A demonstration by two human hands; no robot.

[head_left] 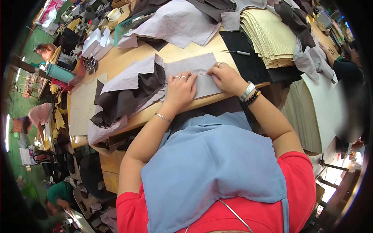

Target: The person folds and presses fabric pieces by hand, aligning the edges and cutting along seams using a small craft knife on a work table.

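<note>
A flat pale grey fabric piece point(206, 86) lies on the wooden table near its front edge, slightly puckered between my hands. My left hand point(182, 89) rests on its left part, fingers bent and closed on the cloth. At the right side, my right hand point(226, 79) pinches the same piece with thumb and forefinger; whether something small is also in that pinch is hidden. Beside my left hand lies a heap of dark brown fabric point(120, 103) with pale grey fabric point(120, 79) folded among it.
A thin pointed tool with a pale handle point(243, 53) lies on a black mat point(243, 64). Textured cream sheets point(270, 37) are stacked beyond it. More pale fabric point(175, 23) covers the table's back. White boxes point(95, 42) and a teal tumbler point(60, 73) stand left. Other people sit farther left.
</note>
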